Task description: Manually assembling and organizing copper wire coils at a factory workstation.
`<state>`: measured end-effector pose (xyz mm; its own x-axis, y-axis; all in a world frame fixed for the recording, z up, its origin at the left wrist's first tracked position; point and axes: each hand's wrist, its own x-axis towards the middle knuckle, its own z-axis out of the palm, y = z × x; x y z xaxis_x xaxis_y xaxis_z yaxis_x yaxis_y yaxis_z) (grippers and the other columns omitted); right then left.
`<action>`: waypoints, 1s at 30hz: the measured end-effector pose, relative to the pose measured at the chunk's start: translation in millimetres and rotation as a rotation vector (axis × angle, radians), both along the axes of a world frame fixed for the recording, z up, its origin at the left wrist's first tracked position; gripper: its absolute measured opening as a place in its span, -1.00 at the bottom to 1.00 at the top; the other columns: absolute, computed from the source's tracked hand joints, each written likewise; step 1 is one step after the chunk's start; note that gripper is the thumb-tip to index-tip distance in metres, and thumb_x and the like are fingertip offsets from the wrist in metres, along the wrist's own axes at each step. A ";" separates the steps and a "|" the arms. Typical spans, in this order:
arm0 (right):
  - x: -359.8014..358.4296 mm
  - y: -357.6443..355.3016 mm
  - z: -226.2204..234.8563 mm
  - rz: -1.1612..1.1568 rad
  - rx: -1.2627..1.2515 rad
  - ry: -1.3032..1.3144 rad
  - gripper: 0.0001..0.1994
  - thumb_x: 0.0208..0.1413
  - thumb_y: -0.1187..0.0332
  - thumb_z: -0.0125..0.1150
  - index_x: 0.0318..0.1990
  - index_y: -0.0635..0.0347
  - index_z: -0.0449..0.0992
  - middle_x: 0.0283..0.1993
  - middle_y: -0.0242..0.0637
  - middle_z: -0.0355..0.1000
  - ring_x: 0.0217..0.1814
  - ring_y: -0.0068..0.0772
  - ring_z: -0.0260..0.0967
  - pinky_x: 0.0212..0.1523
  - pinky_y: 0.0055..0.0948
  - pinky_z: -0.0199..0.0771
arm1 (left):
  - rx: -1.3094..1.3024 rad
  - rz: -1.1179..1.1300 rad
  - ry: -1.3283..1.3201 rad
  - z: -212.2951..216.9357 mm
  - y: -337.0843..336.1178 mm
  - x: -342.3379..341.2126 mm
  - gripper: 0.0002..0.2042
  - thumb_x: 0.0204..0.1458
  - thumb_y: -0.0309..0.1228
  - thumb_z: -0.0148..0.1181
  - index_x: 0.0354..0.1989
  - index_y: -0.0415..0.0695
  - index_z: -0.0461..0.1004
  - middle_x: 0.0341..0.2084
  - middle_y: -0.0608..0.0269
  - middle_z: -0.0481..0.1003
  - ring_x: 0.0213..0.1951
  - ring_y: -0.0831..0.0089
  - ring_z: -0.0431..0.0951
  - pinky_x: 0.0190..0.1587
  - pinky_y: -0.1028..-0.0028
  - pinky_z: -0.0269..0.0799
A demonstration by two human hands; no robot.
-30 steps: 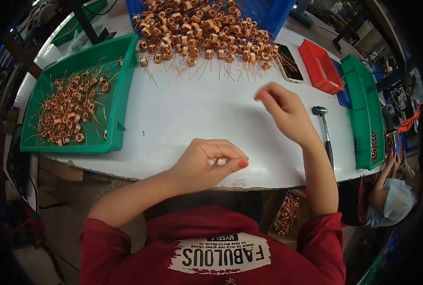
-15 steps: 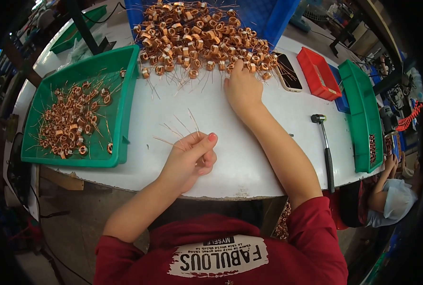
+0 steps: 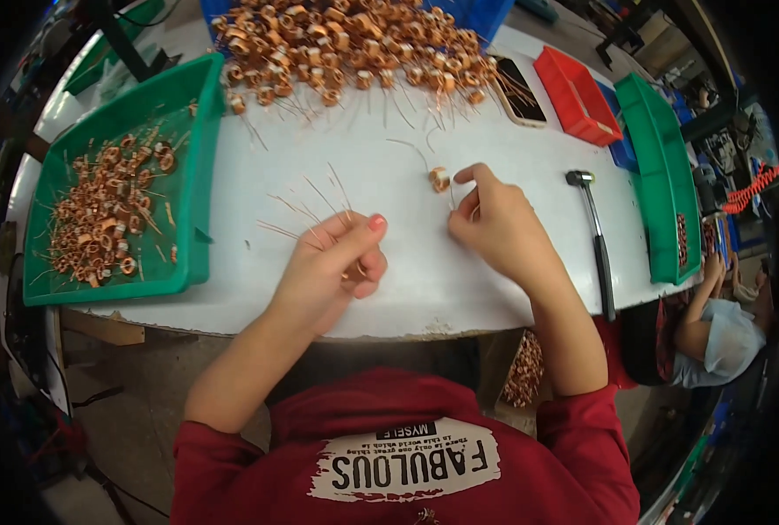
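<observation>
My left hand (image 3: 333, 262), above the near part of the table, is closed around copper wire coils; several thin leads fan out past the fingers, and a bit of copper shows below them. My right hand (image 3: 503, 223) is to its right, fingers curled. At its fingertips hangs a single copper coil (image 3: 439, 179), which it seems to hold by a lead running down toward the thumb. Its other leads spread away from me. A large heap of similar coils (image 3: 346, 48) spills from a blue bin (image 3: 487, 19) at the far side.
On the left stands a green tray (image 3: 199, 175) with a pile of coils. To the right are a phone (image 3: 521, 92), a red box (image 3: 578, 96), a small hammer (image 3: 595, 236) and a long green tray (image 3: 661, 184). A person (image 3: 726, 337) sits at far right.
My right hand has drawn back from the heap toward me, bringing one coil with it. The left hand keeps its closed hold on its coils. The whole view has shifted slightly.
</observation>
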<state>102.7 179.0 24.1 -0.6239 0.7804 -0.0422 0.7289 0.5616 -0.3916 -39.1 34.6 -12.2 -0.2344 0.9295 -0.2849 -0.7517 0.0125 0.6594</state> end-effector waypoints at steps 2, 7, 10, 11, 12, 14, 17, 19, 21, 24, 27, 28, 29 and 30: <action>17.6 -18.1 3.6 0.021 -0.097 0.031 -0.69 -0.11 0.43 0.14 -0.15 0.33 0.35 -0.47 -0.21 0.41 -0.49 -0.34 0.34 -0.44 -0.45 0.35 | -0.004 -0.010 0.002 3.4 1.0 -0.9 -0.86 0.04 -0.39 0.13 -0.47 -0.15 0.37 -0.73 0.33 0.33 -0.69 0.67 0.23 -0.68 0.72 0.04; 14.1 -20.3 -15.4 0.047 0.215 0.216 -0.71 -0.09 0.44 0.17 -0.17 0.33 0.38 -0.47 -0.23 0.40 -0.49 -0.44 0.32 -0.44 -0.55 0.33 | -0.007 0.040 -0.001 2.8 3.7 2.3 -0.86 0.03 -0.38 0.15 -0.46 -0.17 0.38 -0.74 0.33 0.33 -0.67 0.66 0.30 -0.70 0.73 0.07; 8.1 -15.4 -13.5 0.051 0.232 0.290 -0.73 -0.08 0.45 0.17 -0.18 0.33 0.38 -0.46 -0.24 0.40 -0.48 -0.48 0.32 -0.42 -0.58 0.33 | 0.011 0.071 0.018 0.6 -0.7 5.1 -0.86 0.02 -0.38 0.16 -0.43 -0.18 0.39 -0.72 0.32 0.35 -0.65 0.64 0.35 -0.71 0.73 0.10; 6.0 -14.5 -9.3 0.040 0.125 0.298 -0.73 -0.07 0.45 0.18 -0.19 0.33 0.38 -0.45 -0.24 0.41 -0.47 -0.49 0.32 -0.41 -0.59 0.33 | 0.029 0.072 0.031 -2.2 -3.1 7.2 -0.85 0.01 -0.38 0.17 -0.40 -0.20 0.40 -0.70 0.31 0.37 -0.63 0.62 0.38 -0.71 0.73 0.11; 4.4 -14.0 -4.3 0.028 0.019 0.304 -0.74 -0.07 0.45 0.18 -0.19 0.34 0.39 -0.44 -0.25 0.41 -0.46 -0.50 0.32 -0.40 -0.60 0.33 | 0.048 0.072 0.045 -4.2 -4.7 9.3 -0.84 0.01 -0.38 0.18 -0.37 -0.21 0.40 -0.67 0.29 0.40 -0.61 0.60 0.41 -0.72 0.74 0.13; 0.6 -16.3 0.7 0.034 -0.099 0.305 -0.75 -0.06 0.45 0.19 -0.20 0.34 0.39 -0.42 -0.25 0.41 -0.45 -0.52 0.33 -0.38 -0.61 0.33 | 0.057 0.090 0.055 -5.8 -5.6 12.7 -0.83 0.00 -0.38 0.19 -0.35 -0.22 0.40 -0.65 0.28 0.42 -0.59 0.58 0.44 -0.72 0.74 0.14; 10.6 -37.2 6.7 0.087 -0.537 0.715 -0.77 -0.04 0.46 0.17 -0.21 0.34 0.40 -0.37 -0.25 0.42 -0.40 -0.53 0.33 -0.35 -0.62 0.33 | 0.028 0.176 0.088 2.3 -0.3 30.3 -0.76 -0.03 -0.38 0.22 -0.25 -0.24 0.39 -0.51 0.19 0.47 -0.52 0.54 0.48 -0.73 0.74 0.18; 17.9 -49.0 12.4 0.084 -0.691 0.851 -0.78 -0.03 0.47 0.17 -0.21 0.35 0.40 -0.36 -0.25 0.42 -0.39 -0.54 0.33 -0.34 -0.62 0.33 | 0.008 0.192 0.098 4.7 0.0 36.7 -0.74 -0.04 -0.39 0.23 -0.22 -0.25 0.39 -0.46 0.16 0.49 -0.50 0.52 0.50 -0.73 0.74 0.19; 22.5 -60.8 19.5 0.078 -0.669 0.853 -0.78 -0.03 0.49 0.16 -0.21 0.36 0.40 -0.33 -0.23 0.42 -0.35 -0.52 0.33 -0.30 -0.60 0.34 | 0.046 0.125 0.041 4.8 -0.3 41.4 -0.71 -0.05 -0.40 0.23 -0.17 -0.23 0.37 -0.38 0.12 0.48 -0.45 0.51 0.51 -0.71 0.74 0.24; 28.2 -66.7 20.1 0.063 -0.659 0.854 -0.79 -0.03 0.52 0.15 -0.20 0.37 0.41 -0.31 -0.22 0.42 -0.31 -0.51 0.33 -0.26 -0.59 0.34 | 0.071 0.059 -0.021 6.1 -2.4 45.6 -0.68 -0.06 -0.42 0.24 -0.13 -0.22 0.36 -0.30 0.08 0.48 -0.41 0.50 0.52 -0.69 0.73 0.29; 41.7 -58.1 15.8 0.026 -0.653 0.873 -0.68 -0.09 0.55 0.16 -0.10 0.37 0.36 -0.25 -0.15 0.43 -0.27 -0.46 0.34 -0.19 -0.54 0.34 | 0.012 0.087 -0.179 12.6 -4.5 46.1 -0.75 0.00 -0.46 0.15 -0.13 -0.15 0.35 -0.28 0.06 0.46 -0.50 0.59 0.41 -0.71 0.80 0.19; 43.4 -57.9 14.1 0.015 -0.651 0.879 -0.64 -0.11 0.56 0.16 -0.07 0.37 0.35 -0.24 -0.13 0.43 -0.26 -0.44 0.34 -0.17 -0.53 0.34 | -0.006 0.099 -0.231 12.7 -6.1 46.1 -0.77 0.02 -0.47 0.13 -0.13 -0.13 0.35 -0.28 0.05 0.45 -0.52 0.62 0.37 -0.71 0.83 0.16; 44.1 -59.2 9.6 0.014 -0.655 0.881 -0.64 -0.11 0.56 0.16 -0.07 0.37 0.35 -0.24 -0.13 0.43 -0.26 -0.44 0.34 -0.17 -0.53 0.34 | -0.010 0.100 -0.229 10.8 -7.2 46.1 -0.77 0.02 -0.47 0.13 -0.13 -0.13 0.35 -0.28 0.05 0.45 -0.52 0.62 0.37 -0.71 0.83 0.16; 45.3 -62.5 0.5 0.047 -0.682 0.929 -0.57 -0.14 0.57 0.18 -0.03 0.37 0.31 -0.22 -0.11 0.42 -0.24 -0.43 0.34 -0.14 -0.52 0.33 | 0.067 0.042 -0.280 7.3 -9.4 45.7 -0.75 -0.01 -0.48 0.14 -0.13 -0.11 0.35 -0.29 0.04 0.45 -0.52 0.60 0.37 -0.70 0.81 0.18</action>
